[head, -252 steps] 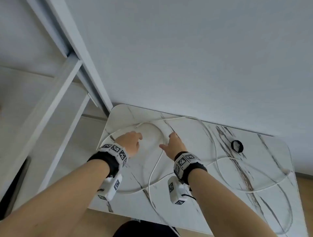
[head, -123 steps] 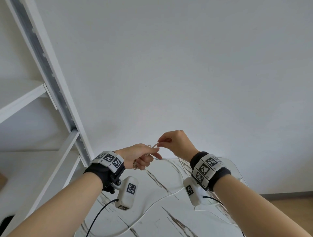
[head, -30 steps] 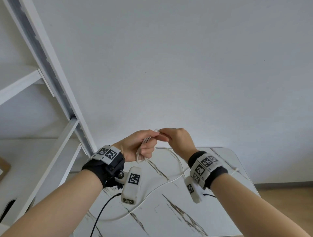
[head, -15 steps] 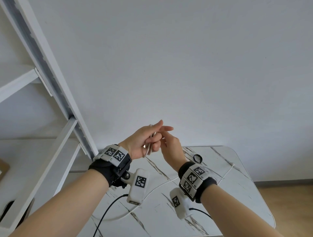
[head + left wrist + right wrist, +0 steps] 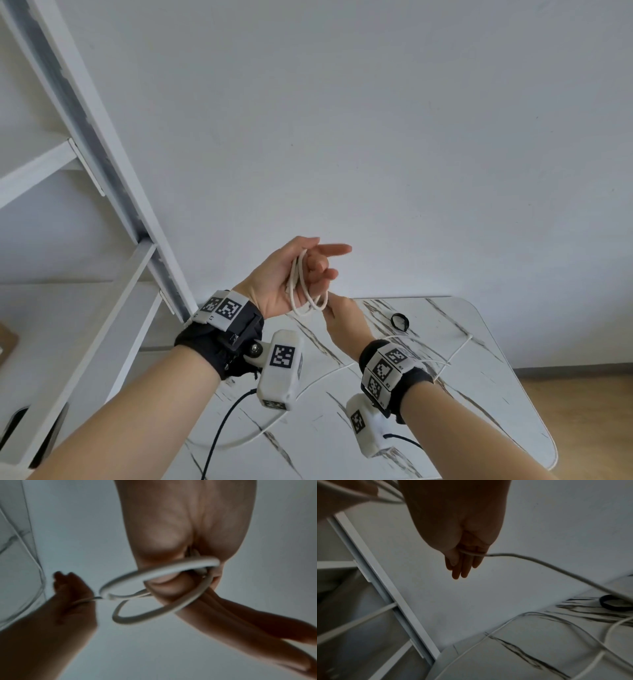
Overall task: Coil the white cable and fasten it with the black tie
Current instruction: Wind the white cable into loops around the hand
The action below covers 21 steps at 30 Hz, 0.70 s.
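Note:
My left hand is raised with its palm toward me. Two small loops of the white cable hang from between its thumb and curled fingers, while the index finger points out straight. In the left wrist view the loops circle the fingers. Just below, my right hand pinches the cable where it leaves the loops, thumb against nearly straight fingers. From there the cable drops to the table. The black tie lies as a ring on the table beyond my right hand, also visible in the right wrist view.
The rest of the cable snakes loosely over the white marble table. A white shelf frame stands slanted at the left, close to the table's corner. A plain wall is behind.
My right hand has dropped from beside the left fingertips to below the left hand, drawing the cable down. The left hand now shows loops hanging in its palm.

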Each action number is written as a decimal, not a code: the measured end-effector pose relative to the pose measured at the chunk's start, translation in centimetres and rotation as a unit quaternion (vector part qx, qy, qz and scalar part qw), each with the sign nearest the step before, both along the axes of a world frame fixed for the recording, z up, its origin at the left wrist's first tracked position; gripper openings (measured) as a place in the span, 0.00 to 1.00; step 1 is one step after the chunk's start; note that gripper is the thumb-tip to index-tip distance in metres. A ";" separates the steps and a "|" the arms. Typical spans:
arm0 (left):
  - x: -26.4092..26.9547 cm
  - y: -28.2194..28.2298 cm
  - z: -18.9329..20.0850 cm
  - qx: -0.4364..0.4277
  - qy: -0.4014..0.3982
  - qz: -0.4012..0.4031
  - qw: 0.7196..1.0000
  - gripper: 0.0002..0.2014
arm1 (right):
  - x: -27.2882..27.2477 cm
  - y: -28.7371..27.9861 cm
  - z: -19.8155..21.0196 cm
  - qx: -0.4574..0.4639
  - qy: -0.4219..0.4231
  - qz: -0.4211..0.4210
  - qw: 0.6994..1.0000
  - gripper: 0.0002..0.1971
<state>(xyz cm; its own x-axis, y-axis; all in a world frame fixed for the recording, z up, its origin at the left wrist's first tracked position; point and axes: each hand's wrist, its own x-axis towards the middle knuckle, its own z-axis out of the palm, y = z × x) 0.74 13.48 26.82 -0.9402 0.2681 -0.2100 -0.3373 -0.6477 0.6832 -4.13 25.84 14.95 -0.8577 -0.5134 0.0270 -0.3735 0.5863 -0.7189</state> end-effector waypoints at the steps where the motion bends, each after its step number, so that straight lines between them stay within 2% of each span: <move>1: -0.1 -0.1 0.4 0.024 0.007 0.014 1.000 0.19 | 0.1 0.3 -0.7 0.008 -0.011 0.001 1.000 0.14; 5: -0.9 -1.2 0.9 0.083 0.012 0.097 0.992 0.18 | 0.6 2.0 -2.5 0.007 -0.011 -0.032 0.999 0.15; 7: -1.2 -1.9 0.6 0.088 0.004 0.126 0.988 0.20 | 0.9 3.0 -2.8 -0.024 -0.008 -0.061 0.998 0.12; 9: -1.3 -2.3 0.3 0.088 -0.006 0.139 0.986 0.22 | 1.0 3.6 -3.0 -0.049 -0.007 -0.087 0.995 0.03; 13: -1.3 -1.9 -0.3 0.074 -0.019 0.133 0.988 0.24 | 0.2 3.7 -3.2 -0.029 0.019 -0.103 0.994 0.03; 16: -1.4 -1.3 -0.9 0.064 -0.020 0.112 0.991 0.24 | -0.3 3.2 -3.0 0.027 0.011 -0.083 0.996 0.07; 21: -2.2 -1.1 -2.1 0.005 -0.022 0.137 0.990 0.20 | 0.2 2.3 -2.1 0.112 0.028 0.025 0.993 0.11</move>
